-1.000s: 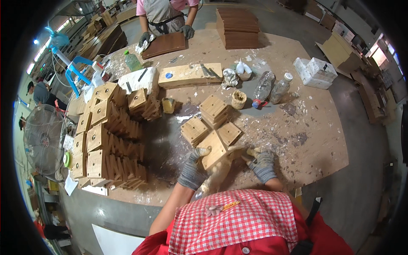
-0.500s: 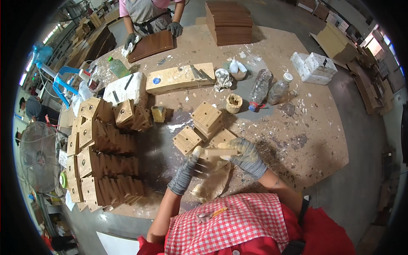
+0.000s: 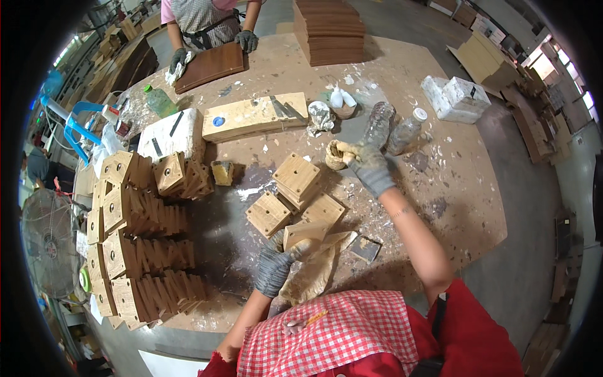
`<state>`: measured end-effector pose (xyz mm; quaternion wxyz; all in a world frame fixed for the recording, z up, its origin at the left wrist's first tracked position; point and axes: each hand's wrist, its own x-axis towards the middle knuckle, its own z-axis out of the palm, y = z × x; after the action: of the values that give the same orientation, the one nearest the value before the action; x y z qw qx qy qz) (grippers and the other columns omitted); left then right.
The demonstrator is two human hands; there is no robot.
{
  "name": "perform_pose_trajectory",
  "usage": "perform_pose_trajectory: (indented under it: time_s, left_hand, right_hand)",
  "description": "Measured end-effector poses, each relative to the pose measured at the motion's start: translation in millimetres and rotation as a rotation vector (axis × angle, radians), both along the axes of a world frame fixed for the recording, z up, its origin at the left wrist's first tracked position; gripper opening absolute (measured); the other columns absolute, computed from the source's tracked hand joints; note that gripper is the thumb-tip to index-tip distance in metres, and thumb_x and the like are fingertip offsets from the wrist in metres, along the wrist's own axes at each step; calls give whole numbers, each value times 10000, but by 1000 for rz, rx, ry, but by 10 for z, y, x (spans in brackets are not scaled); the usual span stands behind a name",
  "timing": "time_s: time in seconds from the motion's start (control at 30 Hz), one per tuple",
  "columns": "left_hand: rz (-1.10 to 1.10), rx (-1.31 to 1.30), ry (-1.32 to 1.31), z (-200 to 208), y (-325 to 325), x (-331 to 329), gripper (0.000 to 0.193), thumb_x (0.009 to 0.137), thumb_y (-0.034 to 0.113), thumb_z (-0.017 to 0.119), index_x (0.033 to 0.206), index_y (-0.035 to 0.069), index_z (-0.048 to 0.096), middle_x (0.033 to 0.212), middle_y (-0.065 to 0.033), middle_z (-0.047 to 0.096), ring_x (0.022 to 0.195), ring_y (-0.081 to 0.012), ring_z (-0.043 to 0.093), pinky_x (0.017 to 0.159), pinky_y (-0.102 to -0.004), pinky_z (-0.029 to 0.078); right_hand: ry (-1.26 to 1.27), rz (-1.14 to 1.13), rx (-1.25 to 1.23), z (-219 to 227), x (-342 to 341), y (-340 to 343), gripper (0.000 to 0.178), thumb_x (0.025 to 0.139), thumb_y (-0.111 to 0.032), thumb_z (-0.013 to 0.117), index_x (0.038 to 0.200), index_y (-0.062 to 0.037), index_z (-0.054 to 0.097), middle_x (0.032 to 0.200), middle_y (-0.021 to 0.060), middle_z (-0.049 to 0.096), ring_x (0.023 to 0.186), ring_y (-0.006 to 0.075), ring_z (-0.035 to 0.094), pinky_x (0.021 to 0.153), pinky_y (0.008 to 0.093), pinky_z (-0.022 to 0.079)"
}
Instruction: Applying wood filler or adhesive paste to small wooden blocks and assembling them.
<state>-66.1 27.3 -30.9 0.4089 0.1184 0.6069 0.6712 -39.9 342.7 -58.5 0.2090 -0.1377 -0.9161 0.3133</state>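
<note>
My left hand [image 3: 276,264], in a grey glove, grips a square wooden block [image 3: 306,232] tilted over a glue-stained cloth [image 3: 314,276] near the table's front edge. My right hand [image 3: 367,164], also gloved, is stretched out to a small round glue pot [image 3: 335,156] and holds something at its rim; what it holds is hidden. Between the hands lie three square wooden blocks [image 3: 296,177], partly stacked.
Rows of stacked wooden blocks [image 3: 141,245] fill the table's left side. A long wooden board [image 3: 254,116], plastic bottles [image 3: 392,129] and a white foam box [image 3: 455,97] lie further back. Another person's gloved hands [image 3: 179,60] press a dark brown panel [image 3: 210,66] at the far edge.
My right hand has left the block in front of me and reached out to the glue pot. My left hand still holds the block, now tilted up.
</note>
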Motion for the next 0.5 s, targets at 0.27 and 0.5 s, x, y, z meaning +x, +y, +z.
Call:
perform_pose_trajectory:
  time_s: [0.27, 0.5]
  left_hand:
    - [23, -35, -36, -12, -91, -10, 387, 804, 174, 698, 1124, -3, 574, 963, -59, 644, 819, -128, 612, 687, -270, 518]
    - [20, -56, -52, -131, -105, 31, 364, 799, 173, 701, 1104, 5, 592, 936, -52, 652, 799, -119, 608, 671, -260, 510]
  right_hand:
    - [-442, 150, 653, -144, -643, 276, 252, 774, -293, 611, 993, -198, 692, 892, 85, 577, 864, 248, 557, 787, 368, 448]
    - [-170, 288, 367, -106, -628, 327, 179, 743, -223, 614, 840, -75, 637, 888, 128, 580, 876, 313, 553, 799, 413, 444]
